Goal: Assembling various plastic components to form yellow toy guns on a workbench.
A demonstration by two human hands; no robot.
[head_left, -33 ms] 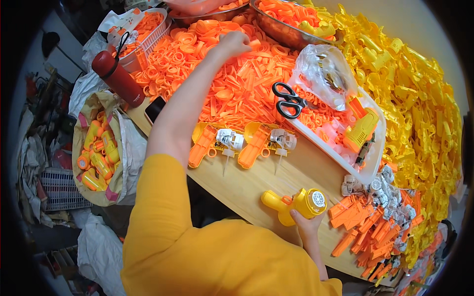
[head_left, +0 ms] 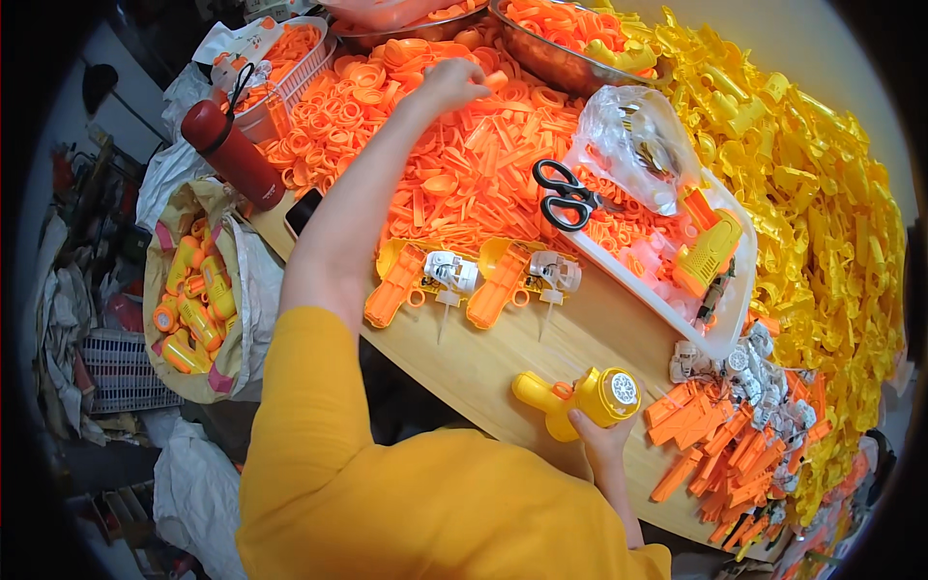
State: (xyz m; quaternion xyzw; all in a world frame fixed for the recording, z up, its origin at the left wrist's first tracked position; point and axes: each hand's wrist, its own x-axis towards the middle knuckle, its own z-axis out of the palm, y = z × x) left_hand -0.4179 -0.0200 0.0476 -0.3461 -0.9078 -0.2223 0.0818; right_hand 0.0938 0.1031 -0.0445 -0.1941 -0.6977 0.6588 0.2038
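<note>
My left hand point(head_left: 452, 83) is stretched far out over a heap of loose orange plastic parts point(head_left: 454, 184). Its fingers are bent together around a small orange plastic part point(head_left: 496, 80) at their tips. Low on the right, my right hand point(head_left: 601, 437) grips a yellow toy gun point(head_left: 580, 401) by its wide round end. A white perforated disc faces up from that end, and a bit of orange shows at the middle. Between my arms, two half-assembled toy guns lie in a row, each with an orange handle point(head_left: 396, 285) and a white motor unit point(head_left: 451, 273).
Black-handled scissors point(head_left: 564, 196) rest on a white tray point(head_left: 667, 304) of small parts. Yellow shells point(head_left: 822, 251) pile high at right, beside orange pieces with wired white units point(head_left: 764, 387). At left stand a red flask point(head_left: 230, 155) and a sack point(head_left: 253, 290) of finished toys.
My left hand has shifted very slightly up and to the left over the orange heap. My right hand and the yellow toy gun stay in place.
</note>
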